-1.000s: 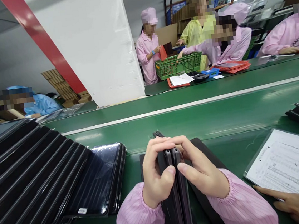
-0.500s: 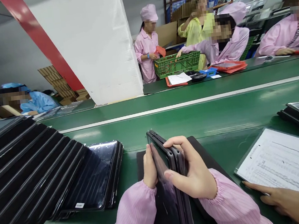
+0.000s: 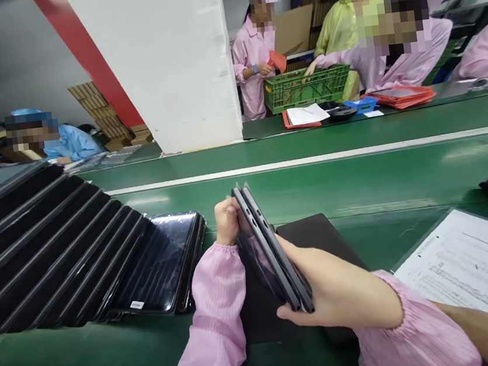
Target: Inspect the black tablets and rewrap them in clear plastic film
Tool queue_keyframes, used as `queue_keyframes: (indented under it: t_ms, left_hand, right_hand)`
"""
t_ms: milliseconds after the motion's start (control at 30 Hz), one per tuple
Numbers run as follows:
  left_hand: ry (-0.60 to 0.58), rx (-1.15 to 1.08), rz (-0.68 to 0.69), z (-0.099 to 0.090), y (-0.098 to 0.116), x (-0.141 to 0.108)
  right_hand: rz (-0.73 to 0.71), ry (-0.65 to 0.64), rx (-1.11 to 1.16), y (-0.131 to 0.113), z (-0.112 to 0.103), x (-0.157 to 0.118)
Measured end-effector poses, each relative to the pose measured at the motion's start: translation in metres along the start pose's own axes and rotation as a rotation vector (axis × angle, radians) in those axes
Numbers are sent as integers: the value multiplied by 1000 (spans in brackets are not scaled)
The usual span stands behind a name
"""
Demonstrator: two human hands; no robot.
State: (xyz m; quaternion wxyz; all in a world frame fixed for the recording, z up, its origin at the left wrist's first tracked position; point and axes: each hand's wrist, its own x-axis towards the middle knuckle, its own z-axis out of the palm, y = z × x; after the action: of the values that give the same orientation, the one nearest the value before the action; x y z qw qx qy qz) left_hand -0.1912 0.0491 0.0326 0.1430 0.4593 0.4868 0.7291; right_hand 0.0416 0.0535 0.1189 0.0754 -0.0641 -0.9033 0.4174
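Two thin dark tablets [image 3: 266,251] stand on edge, side by side, slanting away from me, with ports along their upper rims. Around their near end wraps my right hand [image 3: 330,282], thumb low on the left side and fingers behind the right one. My left hand [image 3: 227,220] is closed at the far left corner, its fingertips partly hidden against the left tablet's glossy, film-covered face. Beneath the pair, dark flat panels [image 3: 327,235] lie on the green work surface [image 3: 114,356].
A slanted row of black tablets [image 3: 57,245] fills the left, ending in a face-up tablet [image 3: 165,262]. A sleeved paper form [image 3: 469,263] lies right, beside another person's forearm [image 3: 483,314]. Across the belt, several co-workers sit or stand near a green crate [image 3: 308,87].
The tablets have turned so their port edges face up toward me. My right hand has shifted to their near end; my left hand has curled closed at the far corner.
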Motion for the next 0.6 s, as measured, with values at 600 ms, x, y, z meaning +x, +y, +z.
queue_keyframes:
  t_ms: [600]
  left_hand:
    - [49, -47, -16, 6, -7, 6]
  right_hand:
    - [29, 3, -18, 4, -4, -3]
